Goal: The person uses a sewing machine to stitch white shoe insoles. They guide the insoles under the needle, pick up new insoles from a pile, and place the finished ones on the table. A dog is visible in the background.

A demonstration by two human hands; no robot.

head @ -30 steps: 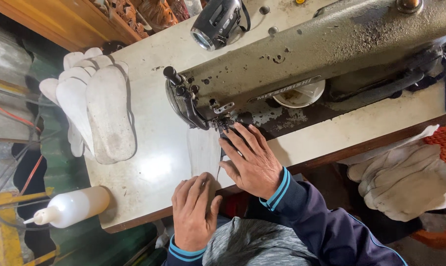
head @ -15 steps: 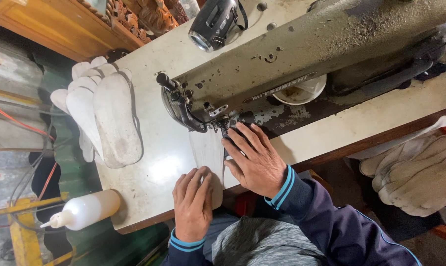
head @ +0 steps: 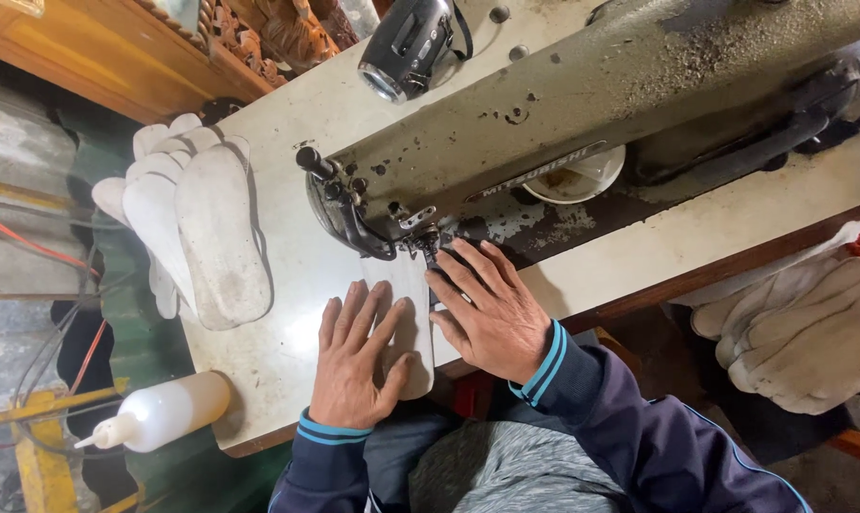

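Feeding a white sole piece [head: 406,313] under the needle of my sewing machine [head: 563,123].
Head view: my left hand [head: 359,356] lies flat on it, right hand [head: 487,309] spread beside — both pressing, gripping nothing; next I judge slow, even guiding, fingers clear of the needle.

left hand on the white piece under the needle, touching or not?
Touching. The head view shows the left hand lying flat, palm down, on the white insole piece, fingers spread over it with no gap visible.
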